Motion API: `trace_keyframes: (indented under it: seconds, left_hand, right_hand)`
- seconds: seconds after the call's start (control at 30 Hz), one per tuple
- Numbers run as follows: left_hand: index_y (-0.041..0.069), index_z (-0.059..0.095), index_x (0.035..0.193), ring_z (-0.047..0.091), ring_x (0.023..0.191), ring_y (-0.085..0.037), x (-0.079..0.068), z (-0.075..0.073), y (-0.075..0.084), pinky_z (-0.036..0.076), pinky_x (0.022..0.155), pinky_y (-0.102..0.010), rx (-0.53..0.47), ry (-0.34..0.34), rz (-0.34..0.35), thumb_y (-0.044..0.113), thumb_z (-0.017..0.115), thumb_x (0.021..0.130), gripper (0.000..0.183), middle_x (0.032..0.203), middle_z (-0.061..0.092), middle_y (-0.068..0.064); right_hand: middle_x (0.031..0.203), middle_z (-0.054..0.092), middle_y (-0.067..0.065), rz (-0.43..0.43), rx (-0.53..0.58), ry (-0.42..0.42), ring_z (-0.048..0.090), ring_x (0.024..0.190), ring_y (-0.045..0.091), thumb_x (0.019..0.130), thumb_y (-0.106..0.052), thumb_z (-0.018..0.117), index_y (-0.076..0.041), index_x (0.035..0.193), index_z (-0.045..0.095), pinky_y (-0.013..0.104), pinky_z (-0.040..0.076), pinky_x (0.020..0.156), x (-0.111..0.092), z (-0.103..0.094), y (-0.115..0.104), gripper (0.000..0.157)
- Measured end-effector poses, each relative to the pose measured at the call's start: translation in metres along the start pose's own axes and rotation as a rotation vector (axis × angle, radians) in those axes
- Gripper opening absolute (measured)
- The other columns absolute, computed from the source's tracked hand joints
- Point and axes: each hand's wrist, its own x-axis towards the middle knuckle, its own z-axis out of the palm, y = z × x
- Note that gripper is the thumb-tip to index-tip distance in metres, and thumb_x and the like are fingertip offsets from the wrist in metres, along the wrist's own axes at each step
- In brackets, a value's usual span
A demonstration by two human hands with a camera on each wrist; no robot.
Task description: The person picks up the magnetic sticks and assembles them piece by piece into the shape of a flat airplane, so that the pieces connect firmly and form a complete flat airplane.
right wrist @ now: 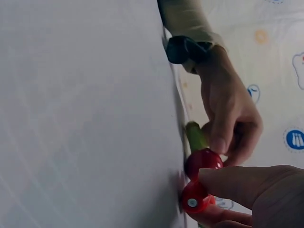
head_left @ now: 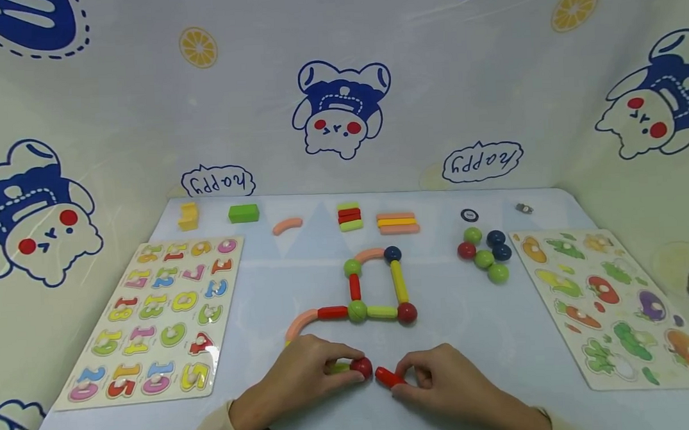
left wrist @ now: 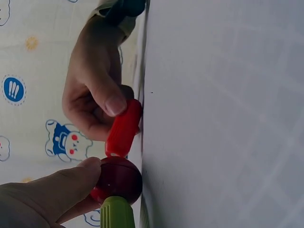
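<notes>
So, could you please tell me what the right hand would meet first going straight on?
Probably the red ball in the left hand, touched by the red stick in the right hand, though depth is unclear.

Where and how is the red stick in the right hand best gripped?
Probably pinch the red stick across its width, near the end away from the red ball in the left hand, coming from the right. It's short and straight; its other end points at the ball, so should stay free.

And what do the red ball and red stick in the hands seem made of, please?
Red ball: probably glossy plastic, given its small highlights and seam-like line.
Red stick: likely satin plastic, judging by its soft sheen; the pale end disc may be metal.
</notes>
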Motion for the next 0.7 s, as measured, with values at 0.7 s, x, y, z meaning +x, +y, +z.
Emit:
trace_keyframes:
  seconds: [0.7]
  left_hand:
    - [0.03, 0.072, 0.104, 0.034, 0.043, 0.001, 0.0, 0.001, 0.001, 0.027, 0.042, -0.019, 0.012, 0.012, -0.017, 0.049, 0.065, 0.082, 0.03, 0.048, 0.036, 0.019]
  right_hand:
    - [0.048, 0.035, -0.016, -0.17, 0.244, -0.055, 0.034, 0.04, -0.001, 0.088, -0.042, 0.062, -0.024, 0.101, 0.069, 0.021, 0.024, 0.036, -0.007, 0.038, -0.017, 0.023]
